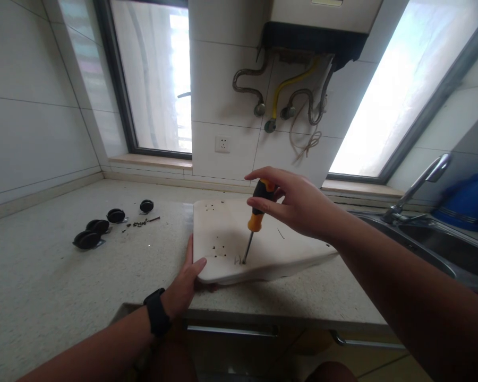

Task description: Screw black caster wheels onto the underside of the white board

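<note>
My right hand [298, 204] is closed around the black and yellow handle of a screwdriver [255, 222]. The screwdriver leans slightly, its tip down on the near edge of a thick white board [233, 217], beside a small pencil-like mark. Whether a screw sits under the tip is too small to tell. With thumb on top and fingers along the side, my left hand [186, 281] grips the board's near left corner. Clusters of small holes show near the board's left corners.
Several black caster wheels [86, 240] stand on the speckled countertop [151, 276] at left, near a scatter of small screws [137, 224]. At right is a steel sink [426, 254] with a faucet [418, 185]. A water heater [322, 26] with hoses hangs on the wall.
</note>
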### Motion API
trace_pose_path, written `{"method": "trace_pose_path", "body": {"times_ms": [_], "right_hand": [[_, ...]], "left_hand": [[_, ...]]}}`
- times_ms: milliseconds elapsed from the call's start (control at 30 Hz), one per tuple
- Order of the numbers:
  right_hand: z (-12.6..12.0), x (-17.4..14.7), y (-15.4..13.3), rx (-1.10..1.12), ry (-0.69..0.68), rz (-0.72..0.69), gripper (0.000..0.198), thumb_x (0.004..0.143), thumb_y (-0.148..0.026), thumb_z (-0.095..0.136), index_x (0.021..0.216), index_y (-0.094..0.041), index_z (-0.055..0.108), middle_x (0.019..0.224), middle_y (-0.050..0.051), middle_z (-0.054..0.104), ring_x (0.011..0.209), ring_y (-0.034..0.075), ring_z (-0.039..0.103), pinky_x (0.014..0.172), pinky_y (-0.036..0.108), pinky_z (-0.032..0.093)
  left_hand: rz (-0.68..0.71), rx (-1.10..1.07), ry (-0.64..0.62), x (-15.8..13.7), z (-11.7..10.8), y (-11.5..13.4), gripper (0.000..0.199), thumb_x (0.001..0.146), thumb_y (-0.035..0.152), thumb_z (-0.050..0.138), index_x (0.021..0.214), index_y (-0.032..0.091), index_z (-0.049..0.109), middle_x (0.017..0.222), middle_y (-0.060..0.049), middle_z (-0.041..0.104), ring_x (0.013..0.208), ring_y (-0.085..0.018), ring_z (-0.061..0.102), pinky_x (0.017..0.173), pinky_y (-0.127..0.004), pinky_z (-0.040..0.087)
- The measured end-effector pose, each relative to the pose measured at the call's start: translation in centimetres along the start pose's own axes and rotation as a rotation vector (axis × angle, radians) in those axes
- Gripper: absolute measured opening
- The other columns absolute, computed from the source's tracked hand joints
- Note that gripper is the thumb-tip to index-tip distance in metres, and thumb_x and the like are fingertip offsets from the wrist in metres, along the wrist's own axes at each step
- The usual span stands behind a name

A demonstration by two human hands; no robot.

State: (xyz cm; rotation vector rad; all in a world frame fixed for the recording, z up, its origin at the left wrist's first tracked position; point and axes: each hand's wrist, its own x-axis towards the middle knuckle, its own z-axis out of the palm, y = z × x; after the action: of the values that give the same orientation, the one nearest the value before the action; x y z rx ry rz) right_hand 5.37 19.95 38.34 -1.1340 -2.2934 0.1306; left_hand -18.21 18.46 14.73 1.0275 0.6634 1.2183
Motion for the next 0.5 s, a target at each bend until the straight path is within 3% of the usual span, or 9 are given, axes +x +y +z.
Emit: {"method": "trace_pose_path", "body": {"times_ms": [100,167,267,400,500], "right_hand": [[-0.54,0.05,0.05,0.097,-0.073,-0.048,0.050,0.094,-0.030,0.057,0.144,-0.031,0.056,0.137,0.010,0.063,0.123,0.029,0.061,0.102,0.050,0.052],[-0.92,0.22,0.23,0.209,-0.161,-0.105,0.060,0.094,-0.025,0.055,0.152,-0.033,0.047,0.144,0.007,0.059,0.130,0.026,0.058,0.107,0.048,0.050],[-0.95,0.67,0.38,0.198,-0.171,-0.134,0.054,0.095,-0.035,0.060,0.148,-0.034,0.052,0.131,0.006,0.067,0.114,0.024,0.066,0.101,0.047,0.054],[-0.43,0.96,0.33,-0.132,0.033,-0.053,0.041,0.087,-0.054,0.071,0.115,-0.024,0.074,0.105,0.009,0.070,0.091,0.026,0.067,0.087,0.049,0.056],[-0.77,0.66,0.65,-0.147,0.021,-0.081,0.037,0.091,-0.045,0.066,0.121,-0.024,0.071,0.120,0.012,0.067,0.103,0.028,0.067,0.092,0.048,0.055]], "left_hand": [[0.008,0.019,0.028,0.00,-0.01,-0.01,0.100,0.091,0.043,0.066,0.165,0.039,-0.001,0.158,-0.011,0.046,0.116,-0.033,0.062,0.073,-0.039,0.064],[0.005,0.023,0.026,-0.02,-0.05,-0.10,0.099,0.092,0.044,0.064,0.165,0.040,-0.002,0.159,-0.011,0.045,0.113,-0.033,0.063,0.069,-0.038,0.064],[0.000,0.020,0.014,-0.03,-0.09,-0.24,0.098,0.094,0.045,0.062,0.165,0.039,-0.005,0.159,-0.013,0.044,0.107,-0.031,0.065,0.063,-0.035,0.063],[0.013,0.011,0.019,0.03,-0.02,-0.23,0.099,0.094,0.044,0.064,0.165,0.040,-0.005,0.161,-0.012,0.041,0.109,-0.031,0.065,0.062,-0.034,0.063],[0.011,0.012,0.018,0.01,0.06,-0.08,0.100,0.093,0.044,0.065,0.164,0.042,-0.005,0.161,-0.011,0.042,0.112,-0.033,0.064,0.064,-0.034,0.064]]}}
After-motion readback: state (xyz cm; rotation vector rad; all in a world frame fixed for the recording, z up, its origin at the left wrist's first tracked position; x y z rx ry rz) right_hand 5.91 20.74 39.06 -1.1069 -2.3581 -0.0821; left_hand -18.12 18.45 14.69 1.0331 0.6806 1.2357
